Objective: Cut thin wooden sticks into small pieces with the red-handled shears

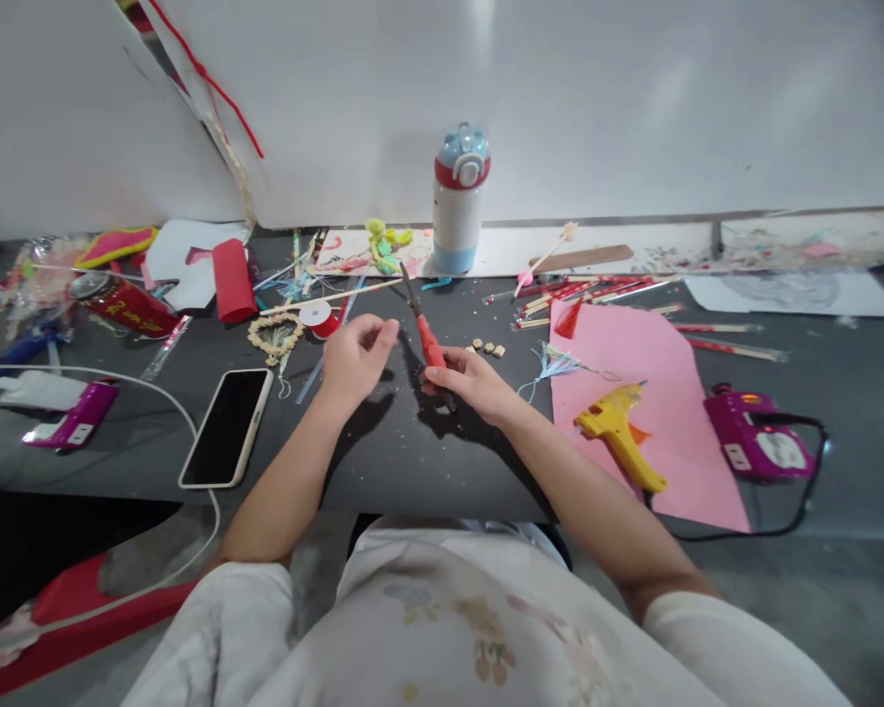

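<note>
My right hand is closed round the lower part of a dark stick wrapped in red. Its thin dark end points up and away, towards the wall; its exact kind is unclear. To the left of it, apart from the stick, my left hand has its fingers curled in and the thumb near the fingertips. Whatever may be between them is too small or hidden. Just left of that hand are a red spool and a beaded loop. Several small beige pieces lie beyond my right hand.
A bottle stands at the back. On the right, a yellow glue gun rests on pink paper, beside a purple power strip. A phone and a red can are on the left.
</note>
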The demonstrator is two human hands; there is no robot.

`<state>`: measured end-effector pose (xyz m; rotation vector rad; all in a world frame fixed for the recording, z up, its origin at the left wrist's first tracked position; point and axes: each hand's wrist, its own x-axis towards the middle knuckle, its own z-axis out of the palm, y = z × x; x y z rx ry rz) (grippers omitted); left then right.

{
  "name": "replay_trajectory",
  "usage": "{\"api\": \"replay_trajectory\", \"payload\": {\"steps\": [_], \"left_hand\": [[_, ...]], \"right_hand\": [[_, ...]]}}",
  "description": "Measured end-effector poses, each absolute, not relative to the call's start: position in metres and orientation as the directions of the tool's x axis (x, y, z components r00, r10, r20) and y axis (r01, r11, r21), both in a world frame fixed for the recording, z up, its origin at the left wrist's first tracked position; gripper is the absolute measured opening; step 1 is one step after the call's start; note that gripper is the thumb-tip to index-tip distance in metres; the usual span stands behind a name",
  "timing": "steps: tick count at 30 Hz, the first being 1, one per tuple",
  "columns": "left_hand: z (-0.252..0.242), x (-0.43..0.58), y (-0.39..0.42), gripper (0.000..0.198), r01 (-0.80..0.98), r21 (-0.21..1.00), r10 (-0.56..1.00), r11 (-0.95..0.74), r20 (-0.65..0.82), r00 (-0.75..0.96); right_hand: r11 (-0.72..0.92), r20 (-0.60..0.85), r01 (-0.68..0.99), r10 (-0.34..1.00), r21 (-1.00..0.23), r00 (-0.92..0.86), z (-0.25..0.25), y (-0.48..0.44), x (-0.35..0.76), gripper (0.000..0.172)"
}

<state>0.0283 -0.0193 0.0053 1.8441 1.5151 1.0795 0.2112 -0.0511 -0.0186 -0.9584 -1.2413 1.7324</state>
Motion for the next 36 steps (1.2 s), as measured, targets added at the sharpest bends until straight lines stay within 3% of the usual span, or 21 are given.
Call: {"api": "replay_trajectory", "payload": {"steps": [3, 5, 8, 17, 30, 36], "left_hand": [[-0.003, 0.045, -0.023, 0.059, 0.202, 0.979, 0.95, -0.031, -0.034, 0.311], [-0.006, 0.053, -0.025, 0.062, 0.06, 0.991, 0.918, 0.122, -0.135, 0.372], [-0.006, 0.058, -0.027, 0.06, -0.019, 0.972, 0.903, 0.233, -0.209, 0.375], [-0.006, 0.058, -0.028, 0.047, -0.028, 0.979, 0.921, 0.2, -0.178, 0.348], [-0.005, 0.059, -0.03, 0.043, -0.055, 0.98, 0.916, 0.194, -0.161, 0.367], [-0.009, 0.056, -0.025, 0.048, 0.075, 0.99, 0.917, 0.118, -0.138, 0.375]], "right_hand": [[-0.179, -0.092, -0.172, 0.903, -0.969, -0.419, -0.018, -0.051, 0.211, 0.038], [-0.141, -0.056, -0.166, 0.9, -0.976, -0.432, -0.017, -0.052, 0.21, 0.038], [-0.104, -0.022, -0.154, 0.889, -0.983, -0.458, -0.016, -0.053, 0.209, 0.036], [-0.124, -0.037, -0.149, 0.873, -0.981, -0.486, -0.018, -0.053, 0.21, 0.036], [-0.136, -0.049, -0.145, 0.874, -0.98, -0.484, -0.017, -0.053, 0.211, 0.034], [-0.126, -0.083, -0.069, 0.892, -0.99, -0.444, -0.019, -0.053, 0.21, 0.04]]}}
